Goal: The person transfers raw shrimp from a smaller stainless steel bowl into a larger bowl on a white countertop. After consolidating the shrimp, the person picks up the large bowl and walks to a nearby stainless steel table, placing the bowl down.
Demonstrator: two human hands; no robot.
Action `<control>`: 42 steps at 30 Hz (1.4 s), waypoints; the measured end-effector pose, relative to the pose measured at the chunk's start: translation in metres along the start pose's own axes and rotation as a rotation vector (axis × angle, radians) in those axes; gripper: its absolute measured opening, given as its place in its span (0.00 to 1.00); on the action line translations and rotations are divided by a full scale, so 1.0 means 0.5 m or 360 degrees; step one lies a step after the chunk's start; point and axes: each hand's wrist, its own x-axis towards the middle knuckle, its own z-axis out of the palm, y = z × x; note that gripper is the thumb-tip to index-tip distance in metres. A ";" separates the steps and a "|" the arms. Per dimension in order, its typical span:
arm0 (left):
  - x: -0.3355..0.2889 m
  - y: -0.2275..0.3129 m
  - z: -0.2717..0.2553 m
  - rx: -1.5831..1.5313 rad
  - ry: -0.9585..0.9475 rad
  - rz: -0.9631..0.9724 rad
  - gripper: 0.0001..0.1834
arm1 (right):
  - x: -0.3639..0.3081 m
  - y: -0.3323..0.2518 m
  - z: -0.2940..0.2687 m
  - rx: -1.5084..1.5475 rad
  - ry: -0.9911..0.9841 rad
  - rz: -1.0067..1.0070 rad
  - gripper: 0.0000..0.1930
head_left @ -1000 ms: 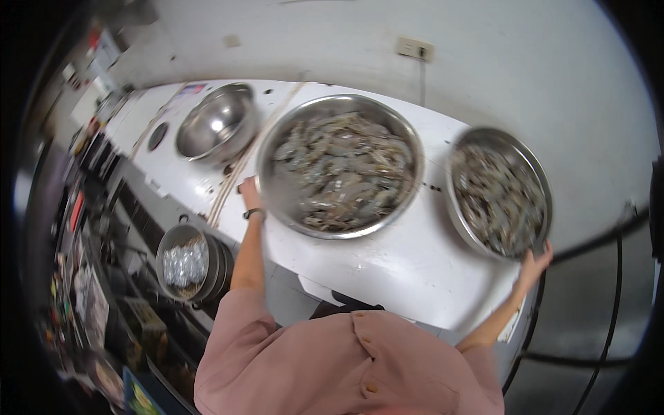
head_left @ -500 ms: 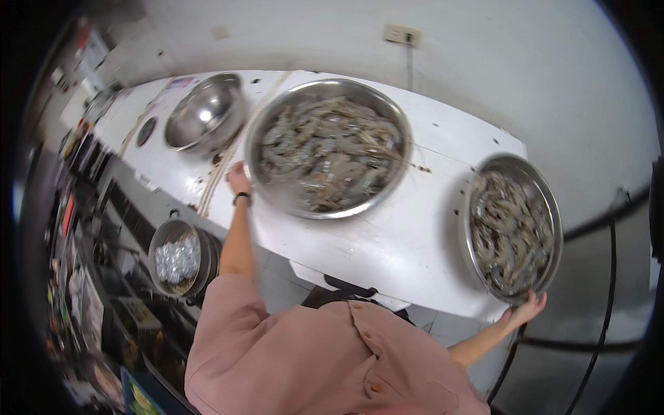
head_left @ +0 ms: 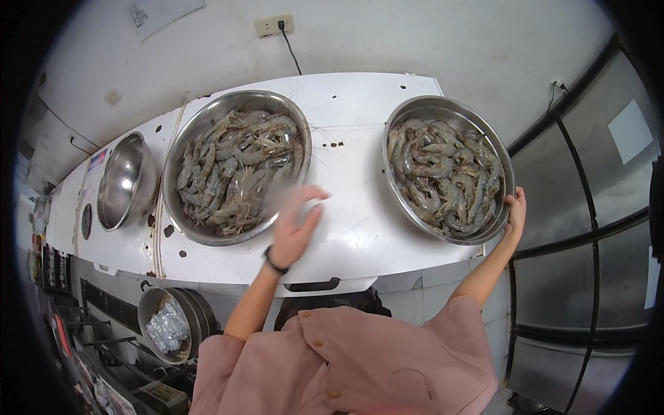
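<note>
On the left part of the white table (head_left: pixel 360 180) stands a large steel bowl (head_left: pixel 220 239) heaped with raw grey shrimp (head_left: pixel 242 162). My left hand (head_left: pixel 296 225), with a dark band at its wrist, hovers at this bowl's near right side; its fingers are apart, hold nothing and are partly blurred. A second steel bowl (head_left: pixel 443 108) on the right carries more raw shrimp (head_left: pixel 446 173). My right hand (head_left: pixel 515 211) grips that bowl's right rim, some fingers hidden by the bowl.
A smaller steel bowl (head_left: pixel 126 181) leans left of the shrimp, beside a dark round disc (head_left: pixel 86 221). Below the table, a metal pot (head_left: pixel 185 304) holds a crinkled clear plastic bag (head_left: pixel 168 326). Steel cabinet doors (head_left: pixel 553 187) stand at right; a wall outlet (head_left: pixel 274 25) has a plugged-in cord.
My left hand has left the outer left side of the large bowl and come across to its right side. The right hand still holds the second bowl's rim. The view has turned right.
</note>
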 end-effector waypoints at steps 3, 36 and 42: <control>0.056 -0.049 0.113 -0.0596 -0.0128 -0.0348 0.20 | -0.087 0.006 0.006 -0.0054 0.0190 -0.0023 0.12; -0.054 0.049 0.087 -0.1745 -0.0157 -0.0493 0.49 | -0.555 -0.257 0.278 0.0186 0.0662 -0.0428 0.22; -0.058 0.080 -0.130 -0.1263 0.0283 0.0136 0.49 | -0.560 -0.389 0.398 0.0226 0.0173 -0.0333 0.22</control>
